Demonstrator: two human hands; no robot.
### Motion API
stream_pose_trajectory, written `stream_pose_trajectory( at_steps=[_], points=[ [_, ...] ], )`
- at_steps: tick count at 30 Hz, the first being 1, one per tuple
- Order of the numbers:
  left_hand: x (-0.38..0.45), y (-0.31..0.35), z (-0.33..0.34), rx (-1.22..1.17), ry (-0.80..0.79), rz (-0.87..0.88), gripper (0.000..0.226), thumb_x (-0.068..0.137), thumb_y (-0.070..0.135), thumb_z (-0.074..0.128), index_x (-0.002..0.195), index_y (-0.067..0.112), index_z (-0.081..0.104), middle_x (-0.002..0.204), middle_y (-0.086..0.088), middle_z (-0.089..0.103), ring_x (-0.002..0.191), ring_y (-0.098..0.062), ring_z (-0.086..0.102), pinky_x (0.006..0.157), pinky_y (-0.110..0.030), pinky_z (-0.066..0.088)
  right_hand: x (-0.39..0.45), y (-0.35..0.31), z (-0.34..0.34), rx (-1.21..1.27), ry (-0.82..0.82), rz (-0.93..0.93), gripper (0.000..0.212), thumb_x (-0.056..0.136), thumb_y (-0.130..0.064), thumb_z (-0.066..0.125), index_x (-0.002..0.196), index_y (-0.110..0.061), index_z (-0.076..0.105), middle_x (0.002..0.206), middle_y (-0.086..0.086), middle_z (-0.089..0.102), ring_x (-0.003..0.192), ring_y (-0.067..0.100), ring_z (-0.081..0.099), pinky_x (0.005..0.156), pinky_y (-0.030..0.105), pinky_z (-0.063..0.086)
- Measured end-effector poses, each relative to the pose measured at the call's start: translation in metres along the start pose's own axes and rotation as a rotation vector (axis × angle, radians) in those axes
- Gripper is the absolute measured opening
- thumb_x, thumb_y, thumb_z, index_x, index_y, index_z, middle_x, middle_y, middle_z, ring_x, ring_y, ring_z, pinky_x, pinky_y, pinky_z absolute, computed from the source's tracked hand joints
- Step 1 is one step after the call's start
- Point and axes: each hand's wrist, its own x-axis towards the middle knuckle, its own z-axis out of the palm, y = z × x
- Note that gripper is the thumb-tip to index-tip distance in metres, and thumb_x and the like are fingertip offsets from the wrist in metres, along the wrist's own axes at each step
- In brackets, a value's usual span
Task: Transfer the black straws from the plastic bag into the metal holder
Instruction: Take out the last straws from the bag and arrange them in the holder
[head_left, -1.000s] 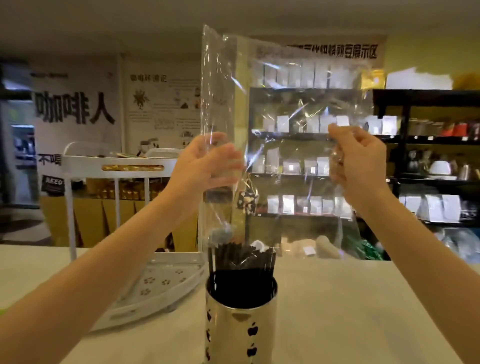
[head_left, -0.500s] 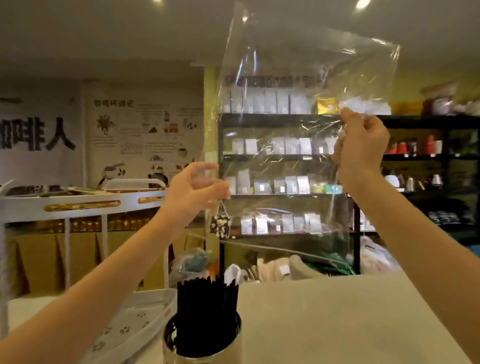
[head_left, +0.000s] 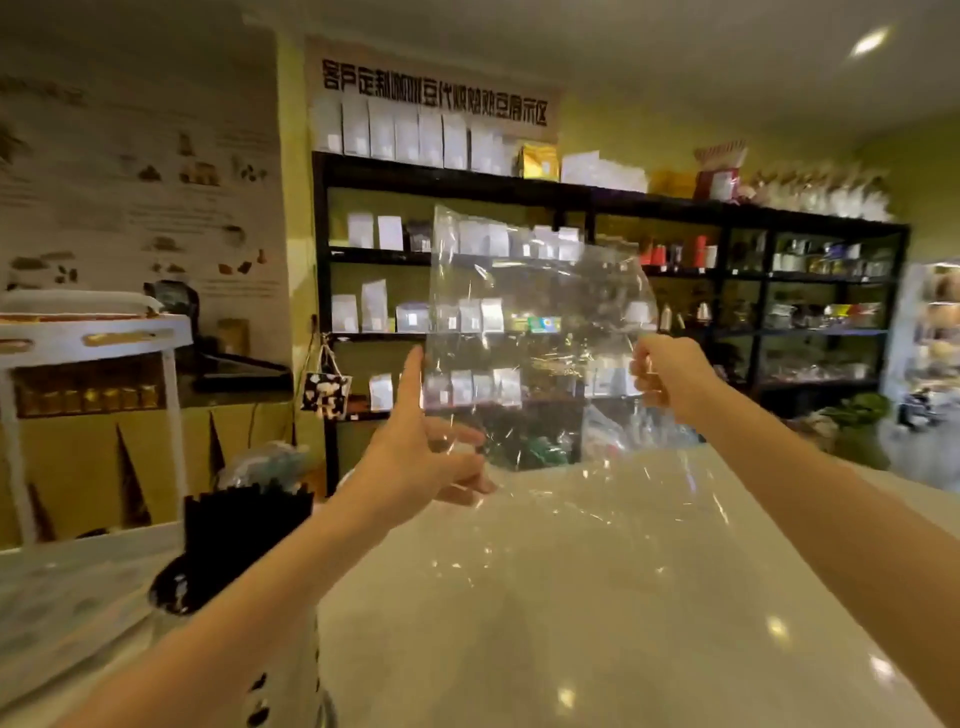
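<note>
The clear plastic bag (head_left: 540, 364) hangs in the air over the counter, and no straws show inside it. My right hand (head_left: 670, 376) pinches its right edge. My left hand (head_left: 421, 457) pinches the bag's lower left corner, index finger pointing up. The black straws (head_left: 234, 540) stand bunched upright in the metal holder (head_left: 291, 691) at the lower left. The holder is silver with black cut-out shapes, and my left forearm covers most of it.
A pale glossy counter (head_left: 597, 623) spreads below the bag. A white tiered rack (head_left: 93, 338) stands at the left, with a white tray (head_left: 57, 597) beside the holder. Black shelves (head_left: 571, 192) of packets fill the back wall.
The bag has come down and to the right, away from above the holder. My view has swung right, so the holder now sits at the lower left. The straws stay in the holder.
</note>
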Motion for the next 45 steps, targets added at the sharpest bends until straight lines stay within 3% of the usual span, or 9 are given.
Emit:
stream_pose_trajectory(
  at_steps=[2,8,11,16,25,32,38,41,45],
  points=[
    [-0.018,-0.014,0.015,0.061,-0.045,-0.016,0.108,0.072,-0.005,0.067,0.137,0.05,0.001,0.102,-0.003,0.063,0.066,-0.024,0.071,0.056,-0.031,0.058,-0.008,0.028,-0.01,-0.154,-0.019,0.067,0.022,0.079,-0.001,0.046,0.059,-0.008,0.047,0.058,0.007,0.044,0.048,0.017,0.038,0.039,0.019,0.035],
    [-0.082,-0.069,0.032,0.037,-0.139,-0.298,0.058,0.07,0.002,0.071,0.122,0.02,0.052,0.101,0.002,0.066,0.067,-0.017,0.071,0.058,-0.024,0.058,-0.04,0.115,-0.012,-0.297,-0.185,0.187,0.024,0.09,-0.003,0.047,0.067,-0.008,0.05,0.063,0.009,0.054,0.051,0.015,0.047,0.037,0.017,0.043],
    [-0.099,-0.097,0.029,0.008,-0.108,-0.426,0.058,0.069,0.004,0.073,0.121,0.017,0.052,0.101,-0.001,0.066,0.065,-0.014,0.071,0.055,-0.024,0.057,-0.055,0.15,-0.006,-0.297,-0.228,0.199,0.009,0.083,0.005,0.057,0.091,0.002,0.059,0.07,0.014,0.059,0.054,0.02,0.056,0.04,0.02,0.051],
    [-0.113,-0.127,0.02,-0.088,-0.103,-0.562,0.057,0.071,-0.002,0.069,0.124,0.007,0.047,0.099,-0.011,0.066,0.06,-0.014,0.069,0.048,-0.025,0.054,-0.072,0.192,0.02,-0.336,-0.189,0.159,0.044,0.08,0.012,0.055,0.121,-0.001,0.044,0.091,0.024,0.06,0.055,0.023,0.06,0.051,0.03,0.054],
    [-0.115,-0.138,0.007,0.286,-0.171,-0.576,0.056,0.081,0.019,0.062,0.131,0.014,0.037,0.068,-0.007,0.064,0.033,-0.007,0.053,0.037,-0.022,0.047,-0.089,0.232,0.042,-0.922,-0.224,-0.304,0.05,0.085,-0.006,0.051,0.133,-0.006,0.038,0.134,0.017,0.047,0.122,0.034,0.043,0.094,0.04,0.037],
    [-0.117,-0.141,0.003,0.665,-0.2,-0.516,0.055,0.083,0.034,0.054,0.133,0.017,0.035,0.049,-0.001,0.058,0.034,-0.012,0.052,0.039,-0.02,0.045,-0.104,0.237,0.045,-1.336,-0.357,-0.452,0.032,0.089,-0.012,0.039,0.114,-0.01,0.059,0.123,0.011,0.058,0.117,0.03,0.045,0.096,0.04,0.031],
    [-0.107,-0.114,-0.004,0.76,-0.223,-0.539,0.061,0.084,0.042,0.052,0.136,0.019,0.033,0.066,0.0,0.059,0.028,-0.003,0.05,0.033,-0.015,0.038,-0.128,0.176,0.074,-1.012,-0.466,-0.505,0.035,0.094,-0.022,0.039,0.126,-0.012,0.05,0.128,0.009,0.056,0.116,0.029,0.051,0.096,0.041,0.037],
    [-0.1,-0.08,-0.014,0.749,-0.193,-0.409,0.053,0.082,0.042,0.055,0.13,0.022,0.041,0.058,0.001,0.063,0.034,-0.004,0.054,0.037,-0.015,0.042,-0.148,0.138,0.097,-0.638,-0.571,-0.471,0.033,0.094,-0.025,0.045,0.123,-0.012,0.054,0.118,0.003,0.06,0.105,0.018,0.054,0.086,0.028,0.041],
    [-0.094,-0.031,-0.042,0.578,-0.105,-0.101,0.037,0.081,0.029,0.06,0.117,0.03,0.052,0.079,0.008,0.066,0.059,-0.003,0.065,0.049,-0.016,0.05,-0.172,0.112,0.13,-0.272,-0.727,-0.385,0.033,0.092,-0.034,0.048,0.121,-0.019,0.053,0.11,-0.008,0.056,0.101,0.008,0.054,0.086,0.024,0.046]
  ],
)
